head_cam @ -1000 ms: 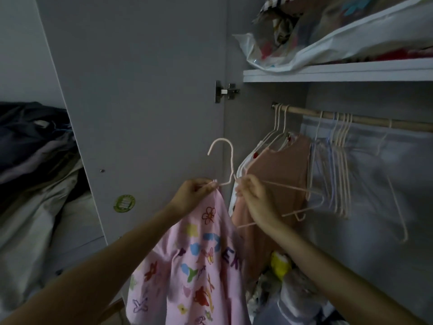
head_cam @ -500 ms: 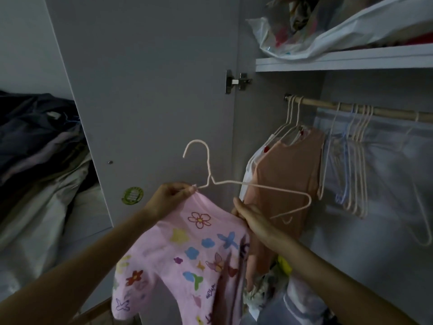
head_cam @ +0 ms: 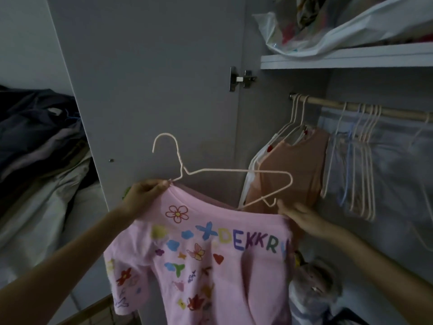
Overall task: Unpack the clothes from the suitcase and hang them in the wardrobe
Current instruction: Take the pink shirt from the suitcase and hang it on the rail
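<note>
A: Fingers point(head_cam: 161, 184) of the left hand point(head_cam: 143, 198) pinch the pink shirt point(head_cam: 199, 259) at its collar, right where the hanger point(head_cam: 225, 174) arm meets the neck hole. Clamped, thumb and forefinger.

B: Right hand point(head_cam: 302, 219)?

A: Holds the shirt's other shoulder edge, just under the hanger's right bend. Fingers curl onto the fabric, though it's dim, so I can't tell exactly how tight.

B: Where's the hanger sitting?

A: Only partly in. Left end is under the collar, right end still pokes out above the fabric. Hook is up and free, in front of the wardrobe door point(head_cam: 150, 78).

B: Step tip?

A: Judgement: pull the right shoulder up and over the hanger's bend, keep the left pinch fixed so the collar doesn't slide off. Stretch the neck gently. Level the shoulders before lifting.

B: Then?

A: Hook onto the rod point(head_cam: 398, 113). Likely gap is between the brown top point(head_cam: 297, 170) and the bunch of empty hangers point(head_cam: 365, 160). No suitcase in view.
</note>
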